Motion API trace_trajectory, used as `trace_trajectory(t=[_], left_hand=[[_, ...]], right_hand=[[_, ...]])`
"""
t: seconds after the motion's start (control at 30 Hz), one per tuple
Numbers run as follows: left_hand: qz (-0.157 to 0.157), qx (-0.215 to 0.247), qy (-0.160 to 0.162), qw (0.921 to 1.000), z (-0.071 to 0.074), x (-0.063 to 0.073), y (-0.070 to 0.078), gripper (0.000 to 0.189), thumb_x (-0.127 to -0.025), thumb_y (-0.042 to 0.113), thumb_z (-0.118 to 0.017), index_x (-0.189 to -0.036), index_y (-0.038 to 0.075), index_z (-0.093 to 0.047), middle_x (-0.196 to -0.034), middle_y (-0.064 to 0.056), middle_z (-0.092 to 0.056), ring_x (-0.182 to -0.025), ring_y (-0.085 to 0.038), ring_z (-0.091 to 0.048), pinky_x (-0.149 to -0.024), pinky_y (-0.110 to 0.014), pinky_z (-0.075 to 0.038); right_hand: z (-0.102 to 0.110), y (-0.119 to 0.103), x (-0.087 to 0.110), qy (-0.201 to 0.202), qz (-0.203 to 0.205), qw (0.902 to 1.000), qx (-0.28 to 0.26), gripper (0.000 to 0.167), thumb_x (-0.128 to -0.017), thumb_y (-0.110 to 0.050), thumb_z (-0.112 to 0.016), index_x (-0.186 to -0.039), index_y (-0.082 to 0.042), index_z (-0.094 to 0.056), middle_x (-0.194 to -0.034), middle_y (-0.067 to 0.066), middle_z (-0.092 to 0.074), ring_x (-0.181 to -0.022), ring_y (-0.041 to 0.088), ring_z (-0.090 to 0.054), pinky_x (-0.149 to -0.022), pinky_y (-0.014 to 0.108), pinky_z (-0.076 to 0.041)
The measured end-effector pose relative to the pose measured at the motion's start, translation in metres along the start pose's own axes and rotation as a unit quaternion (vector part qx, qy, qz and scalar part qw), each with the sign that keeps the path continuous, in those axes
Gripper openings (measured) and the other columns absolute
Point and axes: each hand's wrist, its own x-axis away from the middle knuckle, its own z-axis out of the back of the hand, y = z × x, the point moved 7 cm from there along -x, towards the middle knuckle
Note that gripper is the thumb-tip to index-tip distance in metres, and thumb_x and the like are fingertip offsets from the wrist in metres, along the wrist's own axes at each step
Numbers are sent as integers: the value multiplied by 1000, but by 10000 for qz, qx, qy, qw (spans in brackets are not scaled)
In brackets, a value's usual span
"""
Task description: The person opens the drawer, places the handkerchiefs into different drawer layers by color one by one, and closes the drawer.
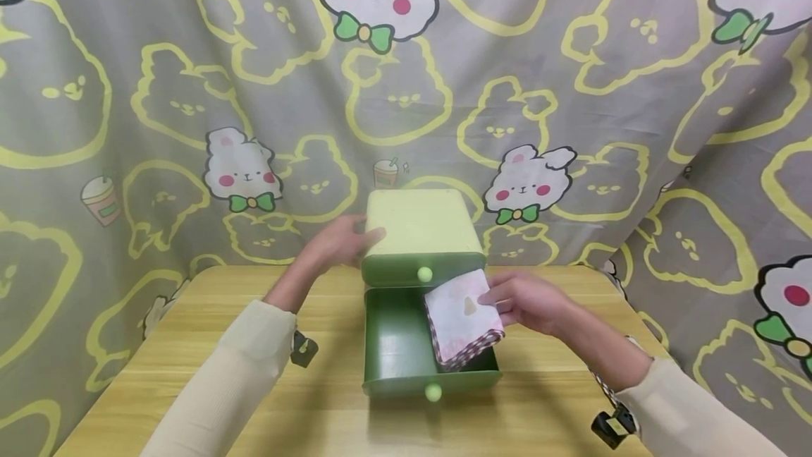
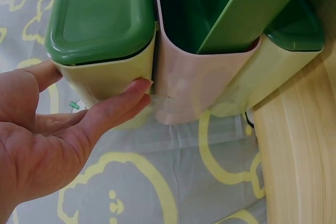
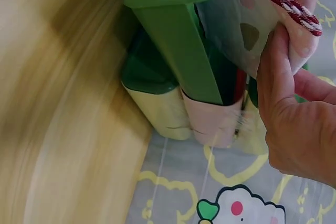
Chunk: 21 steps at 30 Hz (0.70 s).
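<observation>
One right hand [image 1: 526,302], yours: thumb and fingers pinching one folded cloth [image 1: 458,319]. Step, by judgement: moving cloth at the open lower drawer [image 1: 393,333], in or out not tellable; next move calls for clearing the rim. Cloth: your right hand's nine o'clock, over the drawer's three-o'clock side. Cabinet [image 1: 419,221]: ten o'clock, your left hand [image 1: 344,241] against it, fingers extended.

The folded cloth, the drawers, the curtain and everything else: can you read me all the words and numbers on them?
No words, brands, numbers or signs can be read here.
Folded cloth: pictures only, no letters I can make out.
Drawer unit: no lettering shows.
Curtain: cartoon pictures; any marks on its printed cups are too small to read.
Black wrist devices: too blurred to read.
</observation>
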Motion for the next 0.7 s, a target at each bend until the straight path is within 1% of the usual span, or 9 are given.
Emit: trace_trajectory(t=[0.13,0.37,0.53,0.7], left_hand=[[-5,-11,5,10000,0,0,0,75,-102,48,-57,-160,9,-30,-142,-22,-57,-94,-28,-73,-95,-45,-57],[0,33,-25,10000,-1,-1,-1,74,-102,49,-57,-159,9,-31,-136,-21,-61,-95,-29,-72,-89,-43,-60],[29,2,-31,10000,0,-1,-1,76,-102,49,-56,-160,8,-29,-139,-22,-59,-95,-29,-72,-91,-44,-59],[21,9,-23,10000,0,-1,-1,76,-102,48,-57,-160,7,-29,-140,-22,-58,-95,-29,-73,-89,-43,-60]], right_hand=[[-3,9,-4,39,-56,10000,-57,46,-100,-8,-57,-138,16,-48,-109,12,-72,-96,22,-72,-85,36,-62],[-6,21,-9,23,-37,9997,-250,46,-99,-7,-55,-138,17,-46,-109,11,-71,-98,21,-72,-86,35,-62],[-9,25,-11,58,38,9994,-342,45,-100,-5,-54,-137,19,-45,-106,11,-71,-96,20,-72,-85,34,-62],[-10,27,-11,191,41,9995,-247,44,-99,-6,-55,-134,19,-48,-105,11,-72,-95,19,-72,-85,34,-62]])
